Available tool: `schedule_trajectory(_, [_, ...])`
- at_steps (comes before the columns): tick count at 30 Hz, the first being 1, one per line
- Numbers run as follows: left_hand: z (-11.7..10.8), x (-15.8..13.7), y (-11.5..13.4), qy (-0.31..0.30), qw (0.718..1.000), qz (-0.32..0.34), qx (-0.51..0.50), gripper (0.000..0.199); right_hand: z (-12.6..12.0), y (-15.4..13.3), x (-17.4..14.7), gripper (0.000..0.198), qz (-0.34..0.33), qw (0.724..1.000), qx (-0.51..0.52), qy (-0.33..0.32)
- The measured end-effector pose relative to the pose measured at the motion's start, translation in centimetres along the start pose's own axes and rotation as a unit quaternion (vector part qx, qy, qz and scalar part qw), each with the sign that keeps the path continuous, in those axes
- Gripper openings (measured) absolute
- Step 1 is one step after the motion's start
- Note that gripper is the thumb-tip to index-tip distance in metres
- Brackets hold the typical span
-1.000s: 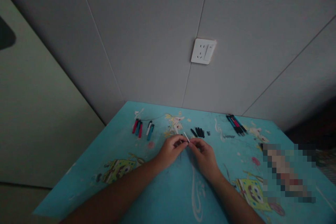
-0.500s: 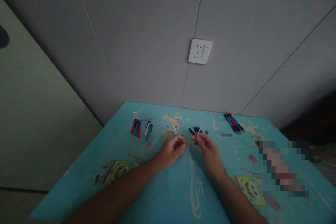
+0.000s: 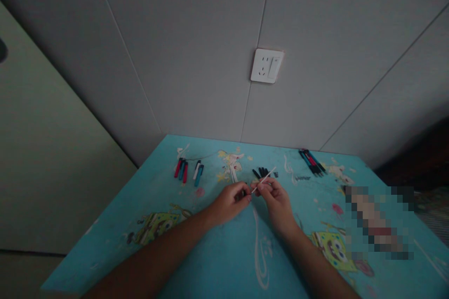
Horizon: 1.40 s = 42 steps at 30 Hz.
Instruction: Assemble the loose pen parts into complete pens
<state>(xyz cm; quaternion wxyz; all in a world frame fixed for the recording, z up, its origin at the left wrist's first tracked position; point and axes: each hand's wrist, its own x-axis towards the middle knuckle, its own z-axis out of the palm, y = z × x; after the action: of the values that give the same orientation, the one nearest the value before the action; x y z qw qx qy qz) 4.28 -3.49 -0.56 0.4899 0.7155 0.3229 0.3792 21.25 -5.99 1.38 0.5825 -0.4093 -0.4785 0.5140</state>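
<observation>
We find the thin white rod (image 3: 264, 179) between the two hands above the tabletop, its long axis slanting from near left to far right. Its near-left end lies close against the left hand's fingertips; whether it touches them, we cannot tell. The right hand (image 3: 278, 203) is the nearer to the rod's middle and pinches it between thumb and fingers. The left hand (image 3: 229, 202) has its fingers curled towards the thumb; we cannot tell whether they grip anything.

We note the rod as straight, slender and smooth-looking, probably plastic. Just beyond the right hand lie short black pieces (image 3: 264, 173), rounded and elongated. To the far left we record a blue barrel (image 3: 199, 175) and a red barrel (image 3: 185, 173), both dark-ended; to the far right, slim dark-tipped pens (image 3: 312, 163) side by side. The tabletop (image 3: 210, 261) is turquoise, flat, with cartoon prints.
</observation>
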Motion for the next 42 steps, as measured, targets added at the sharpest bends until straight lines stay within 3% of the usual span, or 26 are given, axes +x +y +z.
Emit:
schedule_trajectory(24, [0.1, -0.3, 0.8, 0.016, 0.999, -0.047, -0.008, 0.024, 0.0, 0.1, 0.0, 0.022, 0.009, 1.000, -0.030, -0.001])
schedule_trajectory(33, [0.0, 0.0, 0.3, 0.093, 0.995, -0.028, -0.021, 0.020, -0.2, 0.0, 0.1, 0.026, 0.027, 0.999, -0.036, 0.006])
schedule_trajectory(42, [0.1, 0.0, -0.1, 0.099, 0.994, -0.012, -0.048, 0.020, 0.1, 0.3, 0.1, 0.021, -0.008, 0.998, -0.063, -0.024])
